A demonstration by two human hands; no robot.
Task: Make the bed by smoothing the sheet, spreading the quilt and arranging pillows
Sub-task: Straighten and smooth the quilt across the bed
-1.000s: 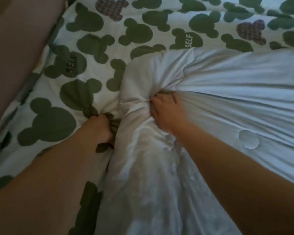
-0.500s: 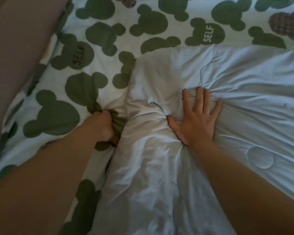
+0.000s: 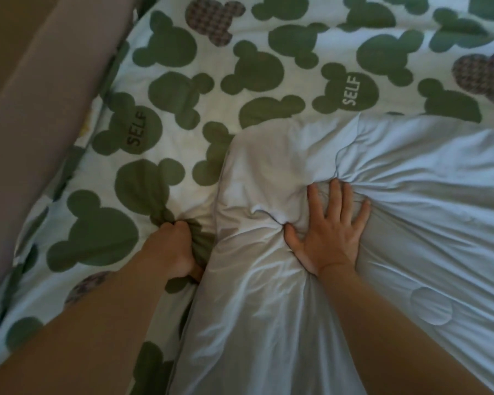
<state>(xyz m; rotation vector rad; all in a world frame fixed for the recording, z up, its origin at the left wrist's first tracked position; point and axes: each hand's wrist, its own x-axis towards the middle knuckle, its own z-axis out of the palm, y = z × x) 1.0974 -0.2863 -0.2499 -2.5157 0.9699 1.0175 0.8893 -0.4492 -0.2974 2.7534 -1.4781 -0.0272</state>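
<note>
- Bottom of frame: both my forearms enter from the lower edge. The quilt (image 3: 268, 323) fills the lower centre and right. It is white and creased, and its left edge runs up the middle of the frame.
- Left of centre: the left hand (image 3: 173, 249) is clenched round a bunch of the sheet (image 3: 183, 89), just beside the quilt's edge. This grip has not changed over the last second.
- Centre: the right hand (image 3: 330, 240) lies flat on the quilt, spread wide and holding nothing. A second ago it was clenched on a gather of quilt. It has since let go and now presses down.
- Meaning, in my judgement: the pulling is done and the smoothing has begun. Folds fan out from the right fingers (image 3: 335, 195) towards the right, so the quilt is not yet flat.
- Edges: the quilt's corner sits at upper centre, puffed and rounded, lying on the sheet. Its top edge runs right across the frame, just below the white "SELF" print.
- Room: open sheet lies above and left of that corner, so the quilt can be spread that way.
- Limit: the brown border (image 3: 40, 81) at upper left bounds the bed, and the sheet's edge meets it there.
- Pillows: none in view.
</note>
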